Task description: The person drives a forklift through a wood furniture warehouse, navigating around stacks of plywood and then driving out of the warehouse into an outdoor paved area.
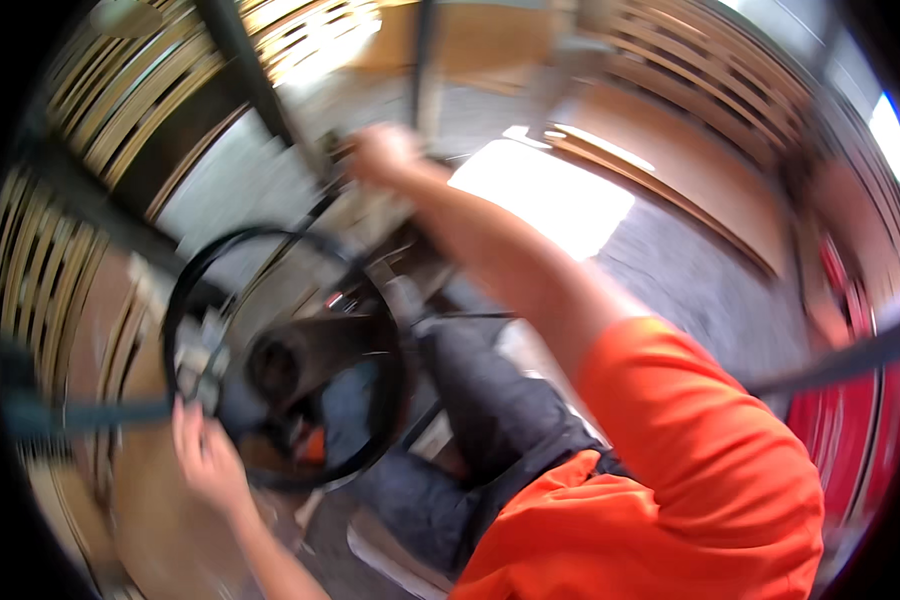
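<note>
Two Hands at a Steering Wheel, Seen Through Heavy Blur

Nearest the camera, an orange sleeve [690,470] is filling the lower right, and dark trousers [470,420] are showing below the wheel where the person is sitting. From the sleeve the right arm is stretching up and leftward, almost straight, toward the top of the picture. The right hand [382,155] is sitting at the end of it, closed around a thin dark lever or bar [320,200] that is rising just above the wheel; the fingers are too smeared to count.

The left forearm is coming in from the lower edge and angling up to the left. The left hand [205,455] is resting at the lower left rim of the steering wheel [270,240], fingers pointing upward and touching it; whether they are curling around the rim or only pressing on it cannot be told.

The wheel is lying left of centre, between the two hands. It is looking like a thin black ring, tilted, with a dark rounded hub [290,365] inside it and some pale, blurred fittings near its left edge.

Farther off, a grey floor [690,280] is carrying a bright patch of light, wooden slats [100,110] are curving along the upper left, and something red [870,420] is standing at the far right.
</note>
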A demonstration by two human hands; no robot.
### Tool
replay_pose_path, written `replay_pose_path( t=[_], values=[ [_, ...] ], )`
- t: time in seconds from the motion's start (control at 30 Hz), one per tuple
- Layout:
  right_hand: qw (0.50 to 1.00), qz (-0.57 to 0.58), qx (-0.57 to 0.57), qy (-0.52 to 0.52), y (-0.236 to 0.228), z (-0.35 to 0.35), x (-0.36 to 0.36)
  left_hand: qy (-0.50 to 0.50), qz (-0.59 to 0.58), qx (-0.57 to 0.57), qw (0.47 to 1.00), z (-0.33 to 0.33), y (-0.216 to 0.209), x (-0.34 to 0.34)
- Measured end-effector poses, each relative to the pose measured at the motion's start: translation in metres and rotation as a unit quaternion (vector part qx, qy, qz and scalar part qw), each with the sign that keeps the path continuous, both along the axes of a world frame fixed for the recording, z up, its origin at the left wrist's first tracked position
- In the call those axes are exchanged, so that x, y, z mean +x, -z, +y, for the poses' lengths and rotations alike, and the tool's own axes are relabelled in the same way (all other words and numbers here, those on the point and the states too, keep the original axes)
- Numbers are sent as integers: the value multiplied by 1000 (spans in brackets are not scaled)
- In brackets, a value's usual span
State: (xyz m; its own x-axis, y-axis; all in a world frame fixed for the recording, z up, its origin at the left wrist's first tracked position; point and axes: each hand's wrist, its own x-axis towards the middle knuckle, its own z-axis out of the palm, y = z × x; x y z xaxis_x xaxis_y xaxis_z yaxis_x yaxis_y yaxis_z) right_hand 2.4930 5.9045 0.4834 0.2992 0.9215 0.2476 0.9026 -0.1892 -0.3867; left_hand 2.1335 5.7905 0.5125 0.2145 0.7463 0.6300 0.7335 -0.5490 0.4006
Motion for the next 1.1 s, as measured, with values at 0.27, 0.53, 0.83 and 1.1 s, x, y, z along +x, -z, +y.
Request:
replay_pose_path(
  t=[0.27,0.53,0.83,1.1],
  values=[
    [997,62,35,9,-29,-39,-19,187,166,82,965,-135,53,49],
    [998,50,23,20,-23,-24,-2,219,189,136,948,-1,17,172],
    [991,83,64,81,-25,-31,35,-24,94,93,991,119,-77,119],
    [992,48,53,107,-28,-48,3,-122,-10,41,992,80,-55,-14]
  ],
)
